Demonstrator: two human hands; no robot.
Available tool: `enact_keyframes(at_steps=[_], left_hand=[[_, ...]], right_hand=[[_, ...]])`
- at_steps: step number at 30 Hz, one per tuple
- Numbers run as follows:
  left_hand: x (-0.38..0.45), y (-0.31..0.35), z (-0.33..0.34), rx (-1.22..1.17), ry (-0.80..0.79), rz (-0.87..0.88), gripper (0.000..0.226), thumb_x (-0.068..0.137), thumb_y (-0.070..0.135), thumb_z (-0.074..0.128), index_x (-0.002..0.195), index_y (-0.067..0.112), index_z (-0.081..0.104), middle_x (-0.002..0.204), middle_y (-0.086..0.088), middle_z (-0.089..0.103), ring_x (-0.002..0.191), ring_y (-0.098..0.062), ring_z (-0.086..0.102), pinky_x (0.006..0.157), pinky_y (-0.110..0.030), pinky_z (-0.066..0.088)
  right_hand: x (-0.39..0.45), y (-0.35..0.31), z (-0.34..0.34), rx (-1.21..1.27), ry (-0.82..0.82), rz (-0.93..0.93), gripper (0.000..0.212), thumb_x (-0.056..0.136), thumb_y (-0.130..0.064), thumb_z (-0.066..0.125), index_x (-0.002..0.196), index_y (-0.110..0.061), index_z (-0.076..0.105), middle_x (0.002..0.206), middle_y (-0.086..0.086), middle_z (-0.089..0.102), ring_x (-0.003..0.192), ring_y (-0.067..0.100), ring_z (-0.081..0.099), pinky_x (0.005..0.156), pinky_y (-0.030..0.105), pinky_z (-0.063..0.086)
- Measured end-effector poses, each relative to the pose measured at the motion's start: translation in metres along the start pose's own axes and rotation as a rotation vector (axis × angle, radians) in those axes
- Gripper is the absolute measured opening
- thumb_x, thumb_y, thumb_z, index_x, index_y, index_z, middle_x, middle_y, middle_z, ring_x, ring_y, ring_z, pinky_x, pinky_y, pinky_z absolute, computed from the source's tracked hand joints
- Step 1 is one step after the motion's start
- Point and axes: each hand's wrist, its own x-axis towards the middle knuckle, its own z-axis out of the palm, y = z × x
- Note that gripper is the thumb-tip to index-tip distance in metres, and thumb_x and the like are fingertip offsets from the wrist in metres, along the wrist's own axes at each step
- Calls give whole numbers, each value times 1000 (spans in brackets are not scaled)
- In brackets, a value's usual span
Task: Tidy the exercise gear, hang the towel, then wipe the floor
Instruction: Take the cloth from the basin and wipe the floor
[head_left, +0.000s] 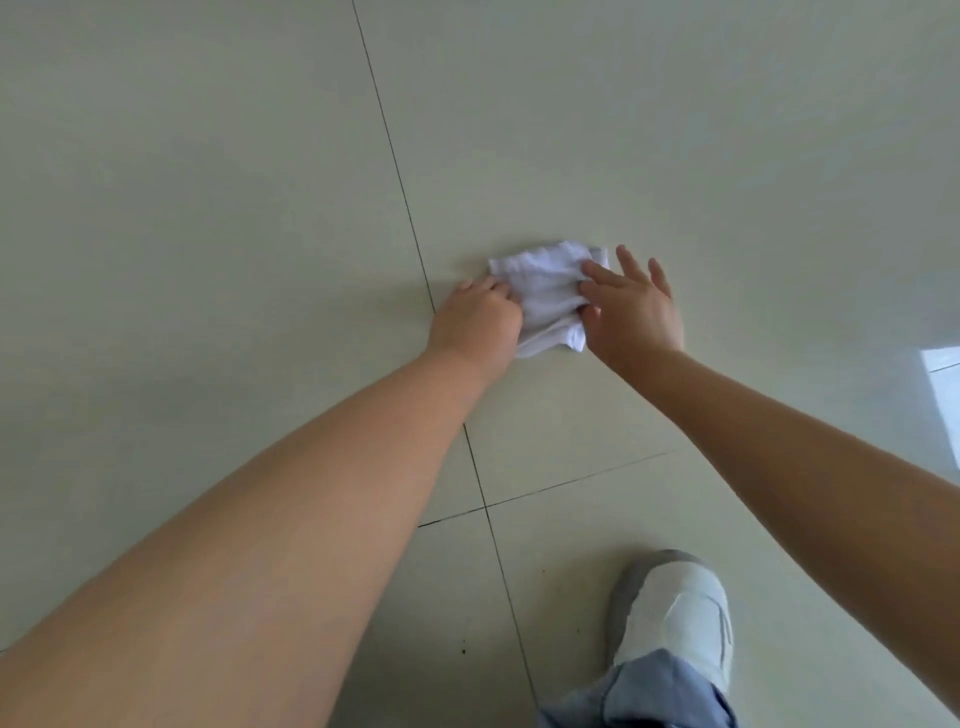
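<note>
A crumpled white cloth (545, 296) lies on the pale tiled floor (208, 208), just right of a dark grout line. My left hand (475, 325) is at the cloth's left edge with its fingers curled onto the fabric. My right hand (636, 306) lies at the cloth's right edge with straight, spread fingers, two of them pressing on the fabric. Both arms reach forward and down from the bottom of the view.
My foot in a white and grey shoe (675, 618) with a blue trouser cuff stands at the bottom right. Dark grout lines (395, 171) cross the tiles. A bright reflection (940, 379) shows on the floor at the right edge. Small dark specks lie near the shoe.
</note>
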Motion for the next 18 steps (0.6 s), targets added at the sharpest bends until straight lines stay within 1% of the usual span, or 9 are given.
enact_keyframes(at_steps=[2,7,9,11,12,13,15,17,18], left_hand=[[19,-12,-13,7,-36,-138,32,93,4,43,122,2,56,131,-12,53,129,-29,42,101,-36,36],[12,-75,-33,62,-30,-435,31,90,-2,44,116,-1,61,123,-15,58,127,-29,43,88,-40,45],[-10,-105,-25,100,38,-437,25,84,-5,52,105,-4,65,111,-19,63,120,-31,52,81,-40,50],[-40,-125,-12,161,59,-368,17,65,-9,64,82,-6,68,86,-23,68,95,-36,67,65,-39,57],[-55,-128,-6,195,38,-336,15,63,-6,62,76,-6,69,80,-23,69,87,-37,70,61,-38,59],[-68,-127,2,210,10,-321,21,65,-1,54,77,-6,71,80,-23,71,85,-37,72,63,-38,59],[-84,-117,21,170,-51,-295,38,69,8,42,82,-8,74,88,-23,74,87,-35,73,67,-37,59],[-84,-100,28,153,-62,-228,40,70,9,41,84,-8,74,91,-23,74,86,-34,73,67,-38,59],[-77,-92,30,149,-41,-179,40,70,9,41,84,-8,74,92,-24,74,86,-35,73,66,-39,59]], right_hand=[[36,-7,-4,1,-25,13,41,94,-9,39,131,-17,52,154,-9,27,147,19,7,119,37,-3],[100,-79,-9,4,-115,-189,57,94,-7,37,149,-10,19,159,-4,1,147,19,-6,118,33,-6],[105,-112,-5,10,-139,-294,61,95,-10,39,150,-9,13,160,-2,-2,147,18,-7,119,32,-5],[95,-134,4,36,-169,-390,61,95,-10,39,150,-9,12,160,0,-3,147,18,-6,118,32,-6],[86,-139,10,51,-181,-428,61,95,-9,38,150,-8,12,160,1,-2,147,19,-5,118,32,-7],[73,-138,15,69,-184,-459,60,95,-8,38,149,-7,14,160,1,0,148,20,-4,117,33,-10],[48,-123,25,77,-153,-512,56,91,-6,42,145,-5,29,158,4,17,147,25,11,114,37,-10],[29,-97,32,45,-22,-517,45,82,-8,48,126,-6,58,141,6,50,132,34,44,108,51,9],[25,-80,34,23,34,-489,41,79,-13,46,114,-8,67,130,5,61,121,35,55,102,58,21]])
